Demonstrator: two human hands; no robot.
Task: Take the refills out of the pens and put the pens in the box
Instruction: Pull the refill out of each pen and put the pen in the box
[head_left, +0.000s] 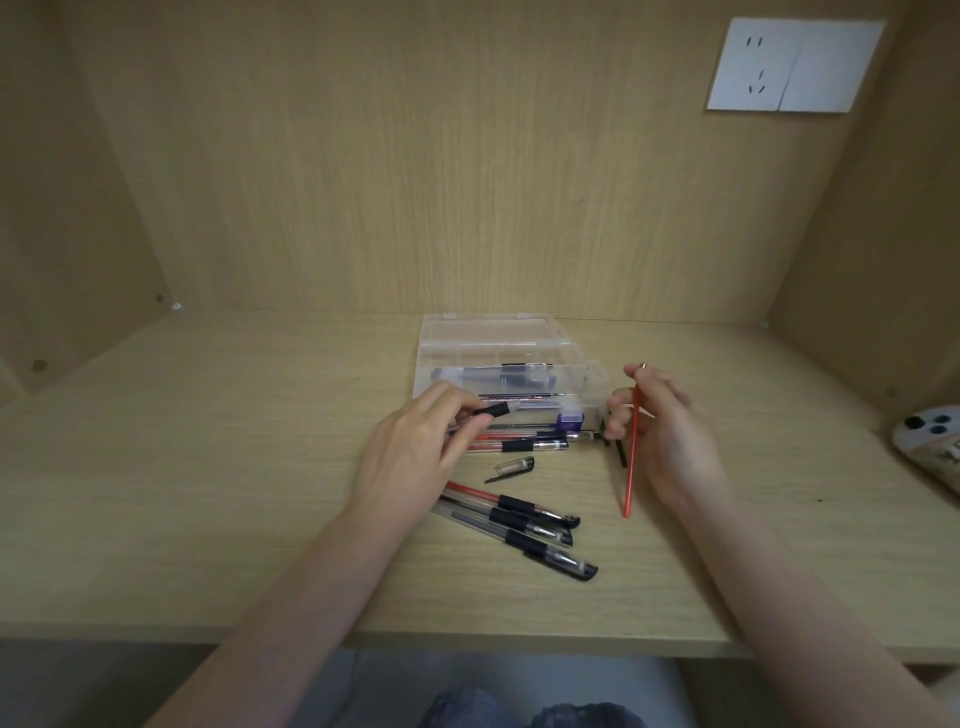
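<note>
Left hand (415, 447): fingers curled round a pen barrel (493, 411), held just behind its black grip.
Right hand (662, 431): thumb and fingers pinch a red refill (630, 457) at its upper part. A small black piece below the fingers cannot be identified.
Refill handling: judged light, thin and slightly flexible. Hold mid-length with gentle pressure and keep off the tip.
Refill axis: steeply tilted, with the metal tip up toward the back edge and the tail low over the table (208, 467).
Barrel handling: judged light, stiff and smooth. The rubber grip gives the surest hold.
Barrel axis: roughly left-right, grip end to the right, just in front of the box (519, 340).
Box: open, near the centre of the back edge, with pens inside.
Loose pens (519, 525): three side by side, toward the front edge.
</note>
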